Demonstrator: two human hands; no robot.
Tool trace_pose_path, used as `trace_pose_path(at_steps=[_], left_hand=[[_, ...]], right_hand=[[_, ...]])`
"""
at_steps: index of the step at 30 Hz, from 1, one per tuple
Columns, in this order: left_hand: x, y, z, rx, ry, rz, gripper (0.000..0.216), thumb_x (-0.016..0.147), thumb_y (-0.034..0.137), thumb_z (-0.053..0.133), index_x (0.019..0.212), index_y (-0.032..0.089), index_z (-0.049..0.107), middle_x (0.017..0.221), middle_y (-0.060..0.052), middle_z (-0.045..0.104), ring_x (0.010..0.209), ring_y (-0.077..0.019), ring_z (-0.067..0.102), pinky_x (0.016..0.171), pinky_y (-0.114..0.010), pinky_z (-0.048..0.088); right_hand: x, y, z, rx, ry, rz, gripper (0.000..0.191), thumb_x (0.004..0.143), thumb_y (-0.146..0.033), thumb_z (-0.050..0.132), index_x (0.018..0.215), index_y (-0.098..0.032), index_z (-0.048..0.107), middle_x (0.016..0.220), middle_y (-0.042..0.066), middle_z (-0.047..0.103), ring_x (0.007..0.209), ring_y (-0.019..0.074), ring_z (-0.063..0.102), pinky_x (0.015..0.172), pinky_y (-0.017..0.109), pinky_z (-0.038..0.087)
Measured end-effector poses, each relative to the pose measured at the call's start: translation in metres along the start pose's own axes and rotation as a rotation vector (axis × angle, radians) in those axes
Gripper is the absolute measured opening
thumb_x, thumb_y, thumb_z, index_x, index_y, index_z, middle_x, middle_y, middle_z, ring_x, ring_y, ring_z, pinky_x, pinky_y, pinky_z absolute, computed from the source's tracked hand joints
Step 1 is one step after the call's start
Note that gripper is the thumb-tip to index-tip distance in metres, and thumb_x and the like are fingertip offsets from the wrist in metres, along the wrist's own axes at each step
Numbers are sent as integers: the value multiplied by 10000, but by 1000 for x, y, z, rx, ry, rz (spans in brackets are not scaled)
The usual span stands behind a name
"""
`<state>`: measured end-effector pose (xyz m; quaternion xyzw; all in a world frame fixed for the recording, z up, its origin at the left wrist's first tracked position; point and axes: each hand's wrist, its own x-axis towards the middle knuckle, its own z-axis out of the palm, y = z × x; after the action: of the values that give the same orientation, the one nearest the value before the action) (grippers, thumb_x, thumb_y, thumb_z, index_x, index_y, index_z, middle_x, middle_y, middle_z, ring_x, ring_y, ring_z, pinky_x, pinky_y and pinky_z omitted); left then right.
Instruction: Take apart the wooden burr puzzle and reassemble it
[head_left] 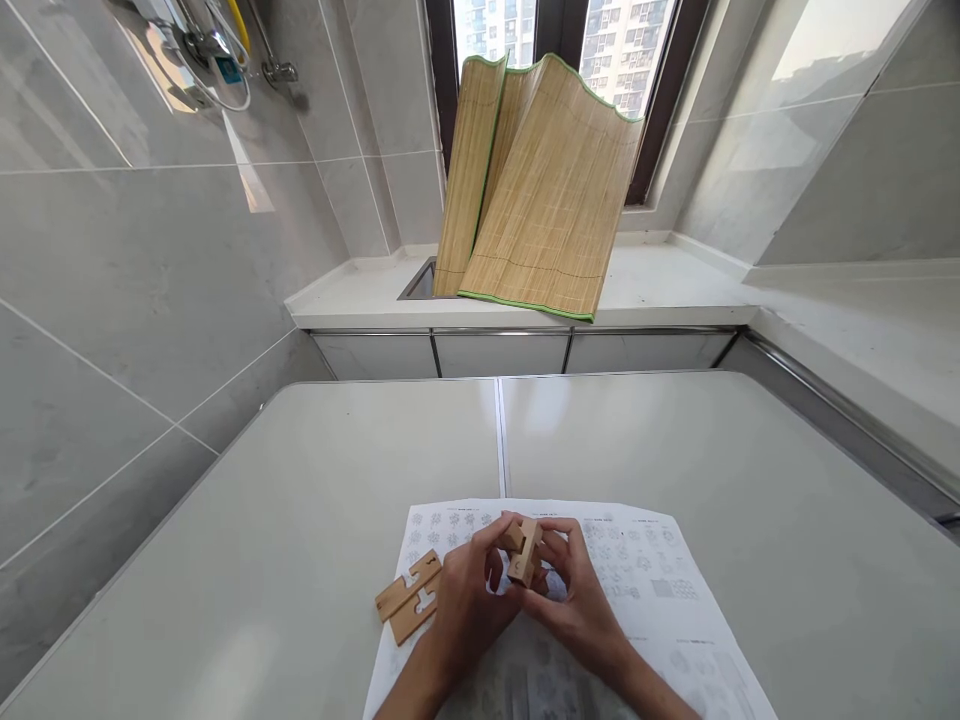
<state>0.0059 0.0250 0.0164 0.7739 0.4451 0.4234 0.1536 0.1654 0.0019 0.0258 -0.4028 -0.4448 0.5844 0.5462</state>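
Note:
Both my hands meet over a printed sheet and grip small notched wooden puzzle pieces. The pieces sit against each other between my fingers; how far they interlock I cannot tell. My left hand pinches the left side, its fingers bent around a block. On the right, my right hand holds the upright piece between thumb and fingers. Beside my left wrist, flat notched wooden pieces lie on the sheet's left edge, partly hidden by that hand.
A white table with a centre seam carries the sheet. Behind it runs a white counter with a sink partly covered by a folded bamboo mat that leans before the window. Grey tiled walls stand at the sides.

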Motion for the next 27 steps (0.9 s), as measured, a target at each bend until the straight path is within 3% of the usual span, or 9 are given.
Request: trace_pose_path(at_steps=[7, 27], left_hand=[[-3, 0, 1, 21, 27, 0, 665, 768, 98, 680, 1388, 261, 501, 752, 49, 672, 578, -113, 567, 562, -214, 483], [3, 2, -1, 12, 108, 40, 559, 839, 242, 750, 1344, 270, 513, 717, 60, 632, 567, -109, 578, 543, -205, 494]], right_hand=[[2, 1, -3, -154, -13, -51, 543, 792, -293, 862, 1170, -283, 472, 1212, 97, 722, 1136, 285, 710, 942, 426, 592], [1, -2, 3, -220, 21, -83, 472, 796, -270, 824, 1114, -279, 474, 1077, 62, 743, 1050, 271, 729, 837, 373, 604]])
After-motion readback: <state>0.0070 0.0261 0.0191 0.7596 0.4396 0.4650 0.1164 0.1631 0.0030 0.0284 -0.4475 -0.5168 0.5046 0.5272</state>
